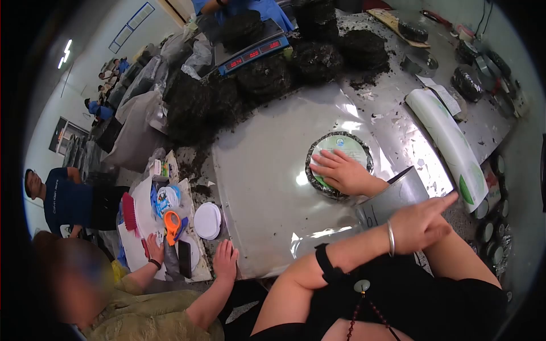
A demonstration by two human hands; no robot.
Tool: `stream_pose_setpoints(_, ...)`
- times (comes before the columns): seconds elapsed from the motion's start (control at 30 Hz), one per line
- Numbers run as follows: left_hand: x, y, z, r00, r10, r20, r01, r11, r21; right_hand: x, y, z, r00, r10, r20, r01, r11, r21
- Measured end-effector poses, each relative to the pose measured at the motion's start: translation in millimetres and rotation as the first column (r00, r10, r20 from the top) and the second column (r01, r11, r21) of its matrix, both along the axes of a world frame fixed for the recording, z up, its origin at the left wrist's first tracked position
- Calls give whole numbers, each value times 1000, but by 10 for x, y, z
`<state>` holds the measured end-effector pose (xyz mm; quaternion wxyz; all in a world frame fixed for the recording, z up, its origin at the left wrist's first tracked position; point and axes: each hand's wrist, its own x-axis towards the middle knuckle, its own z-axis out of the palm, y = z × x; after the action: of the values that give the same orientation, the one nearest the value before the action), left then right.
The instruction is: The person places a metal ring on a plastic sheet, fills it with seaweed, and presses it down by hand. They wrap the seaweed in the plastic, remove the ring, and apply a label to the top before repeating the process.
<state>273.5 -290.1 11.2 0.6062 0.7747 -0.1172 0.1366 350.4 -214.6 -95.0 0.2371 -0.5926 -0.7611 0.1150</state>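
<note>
Right hand point(341, 170) is lying flat, fingers apart, palm down on the round dark cake point(318, 182) with the green-white label point(340, 149), near counter point(267, 187) centre. Not gripping it, only pressing.

Left hand point(424, 223) is hovering at 4 o'clock from the cake, index stretched toward 2 o'clock, other fingers curled in, holding nothing. It is sitting just over the metal cylinder point(392, 199), which is standing beside the right wrist.

Risks, judged from this frame:
- The label is likely shifting or creasing if the palm is sliding rather than pressing straight down.
- The cake edge looks crumbly, so uneven pressure is probably breaking bits off. Loose dark flakes are already lying around it.
- The forearms are crossing close together, so a left elbow or wrist could be knocking the cylinder over onto the cake.
- The counter sheet is shiny, so the cake may be skating toward 9 o'clock under a sideways push.

Another person's hand point(226, 258) is resting on the counter edge at 8 o'clock, well apart from the cake. White paper discs point(207, 220) are stacked near it. The scale point(253, 54) and dark leaf piles point(267, 77) are sitting at 12 o'clock, and a white-green roll point(449, 142) at 3 o'clock.
</note>
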Motion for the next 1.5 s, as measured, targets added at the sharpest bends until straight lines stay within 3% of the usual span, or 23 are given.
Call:
stream_pose_setpoints(0.1, -193, 237, 7, 842, 483, 240, -531, 822, 208, 177, -514, 347, 769, 22, -638, 9, 999, 45)
stream_pose_setpoints(0.2, -156, 1020, -591, 526, 841, -123, -845, 534, 32, 123, -1588, 455, 327, 122, -937, -221, 974, 49)
stream_pose_setpoints(0.23, -47, 1162, -825, 506, 803, -314, -848, 529, -13, -49, -1885, 547, 447, 127, -885, -239, 971, 19)
stream_pose_setpoints(0.27, 115, 1113, -951, 553, 707, -441, -810, 581, -83, -158, -2161, 417, 381, 192, -904, -378, 925, 37)
stream_pose_setpoints(0.33, 465, 554, -789, 760, 408, -506, -609, 718, -336, -368, -2512, 251, 467, 150, -871, -323, 947, -10)
stream_pose_setpoints(0.37, 580, 179, -566, 896, 90, -435, -348, 751, -561, -417, -2617, 267, 543, 129, -830, -248, 969, -12)
stream_pose_setpoints(0.4, 598, -188, -192, 850, -507, -144, 143, 484, -863, -381, -2691, 157, 643, 41, -764, -145, 987, -69)
stream_pose_setpoints(0.43, 576, -493, 169, 746, -662, -67, 431, 558, -709, -321, -2772, 60, 727, -57, -684, -34, 992, -119)
stream_pose_setpoints(0.47, 576, -642, 355, 866, -493, 87, 471, 744, -474, -396, -2824, 263, 560, -573, -598, 140, 777, -614)
stream_pose_setpoints(0.5, 611, -636, 224, 969, -229, -93, 205, 954, -221, -460, -3018, -216, 655, -584, -480, 363, 800, -478)
stream_pose_setpoints(0.53, 647, -529, -57, 980, 97, -175, -81, 992, 95, -526, -3215, -697, 692, -649, -317, 572, 760, -308)
stream_pose_setpoints(0.57, 654, -384, -369, 893, 428, -142, -341, 846, 411, -466, -3398, -938, 373, -754, -540, 405, 656, -637)
stream_pose_setpoints(0.6, 548, -141, -701, 793, 599, -112, -482, 728, 488, -389, -3376, -595, 181, -759, -625, 261, 650, -714)
stream_pose_setpoints(0.73, -29, 468, -1680, 555, 749, -362, -470, 642, 606, -179, -3403, 316, -590, -467, -659, 55, 790, -610)
stream_pose_setpoints(0.77, -134, 585, -1795, 585, 779, -226, -437, 538, 721, -68, -3407, 333, -675, -364, -642, 18, 861, -508)
stream_pose_setpoints(0.83, -232, 701, -1786, 564, 816, -129, -521, 473, 711, 110, -3328, 515, -691, -421, -587, -8, 817, -576)
stream_pose_setpoints(0.97, 103, 311, -1453, 589, 808, -21, -591, 448, 671, 213, -2955, 916, -579, -388, -717, 296, 720, -628)
stream_pose_setpoints(1.03, 299, 48, -1491, 631, 771, -88, -529, 511, 677, 306, -2967, 793, -405, -458, -791, 509, 606, -611)
stream_pose_setpoints(1.13, 373, 291, -1920, 600, 538, -593, -381, 843, 379, 423, -2723, 1103, -358, -291, -887, 594, 662, -456)
stream_pose_setpoints(1.23, 166, 476, -1798, 606, 393, -691, -412, 899, 150, 564, -2432, 1228, -182, -366, -913, 689, 614, -384)
stream_pose_setpoints(1.33, 258, 270, -1494, 503, 750, -429, -571, 661, 487, 799, -2027, 1168, -49, -460, -887, 739, 581, -342)
stream_pose_setpoints(1.43, 454, 240, -1847, 623, 736, -265, -519, 642, 564, 871, -1571, 1123, -1, -442, -897, 747, 596, -294)
stream_pose_setpoints(1.5, 407, 297, -1962, 720, 569, -398, -419, 813, 404, 911, -1345, 1187, -27, -354, -935, 726, 636, -262)
